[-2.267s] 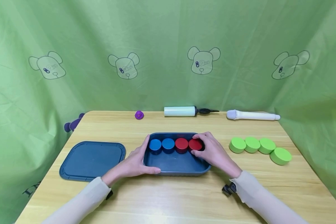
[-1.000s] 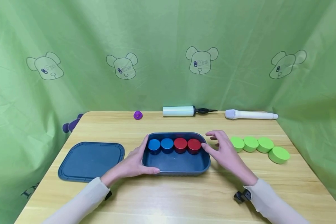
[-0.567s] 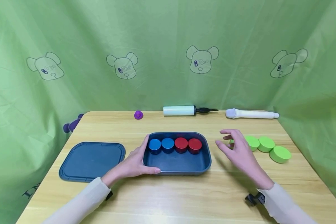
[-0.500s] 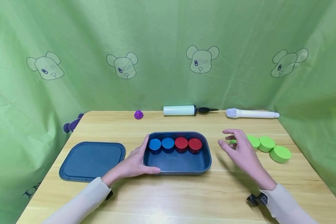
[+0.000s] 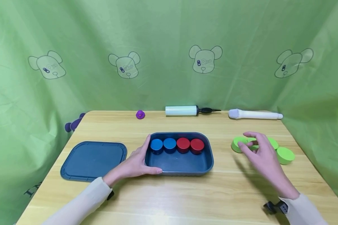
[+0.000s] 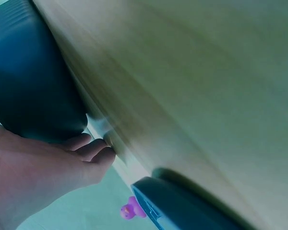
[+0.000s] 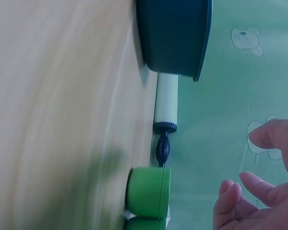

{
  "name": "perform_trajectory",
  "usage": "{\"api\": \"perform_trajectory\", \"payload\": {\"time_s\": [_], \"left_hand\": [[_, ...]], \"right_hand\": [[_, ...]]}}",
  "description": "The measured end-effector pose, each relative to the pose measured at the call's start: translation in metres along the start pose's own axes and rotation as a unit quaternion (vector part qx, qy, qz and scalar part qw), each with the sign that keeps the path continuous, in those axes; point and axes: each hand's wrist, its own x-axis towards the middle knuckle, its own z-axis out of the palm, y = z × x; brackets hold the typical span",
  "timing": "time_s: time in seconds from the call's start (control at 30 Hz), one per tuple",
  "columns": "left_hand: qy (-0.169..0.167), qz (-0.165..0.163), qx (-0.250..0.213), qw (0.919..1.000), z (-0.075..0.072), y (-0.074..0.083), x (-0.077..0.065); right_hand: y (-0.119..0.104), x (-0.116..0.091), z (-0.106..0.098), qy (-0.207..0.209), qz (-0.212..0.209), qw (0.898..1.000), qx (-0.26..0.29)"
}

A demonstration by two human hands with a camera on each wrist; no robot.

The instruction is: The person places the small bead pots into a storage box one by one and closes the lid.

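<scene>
A dark blue plastic box (image 5: 176,165) stands on the table without its lid. Along its far wall sit two blue round tins (image 5: 163,145) and two red round tins (image 5: 190,145), upright in a row. My left hand (image 5: 136,162) holds the box's left end, thumb along the front wall and fingers on the left side. The left wrist view shows those fingertips against the box wall (image 6: 33,72). My right hand (image 5: 260,151) hovers over several green round tins (image 5: 285,155), fingers parted and holding nothing. It partly hides them. One green tin (image 7: 146,192) appears below the hand in the right wrist view.
The flat dark blue lid (image 5: 93,161) lies left of the box. Along the table's back edge are a purple rubber duck (image 5: 140,114), a white hand pump (image 5: 181,110) with a black nozzle, and a white microphone-shaped object (image 5: 254,114). A green curtain (image 5: 169,84) hangs behind the table.
My right hand has let go of the rightmost red tin, left the box and moved right to above the green tins. The left hand has stayed on the box.
</scene>
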Motion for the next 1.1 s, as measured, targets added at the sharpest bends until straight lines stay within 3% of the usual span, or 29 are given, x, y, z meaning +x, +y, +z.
{"api": "perform_trajectory", "payload": {"time_s": [0.37, 0.9, 1.1], "left_hand": [[0.001, 0.002, 0.0, 1.0, 0.0, 0.002, 0.001], [0.001, 0.002, 0.008, 1.0, 0.001, 0.001, 0.001], [-0.002, -0.012, 0.01, 0.9999, 0.002, 0.001, 0.0]], "right_hand": [[0.024, -0.01, -0.023, 0.003, 0.045, 0.999, -0.021], [0.065, -0.026, -0.053, 0.005, 0.069, 0.995, -0.07], [0.079, -0.026, -0.061, -0.011, 0.057, 0.995, -0.084]]}}
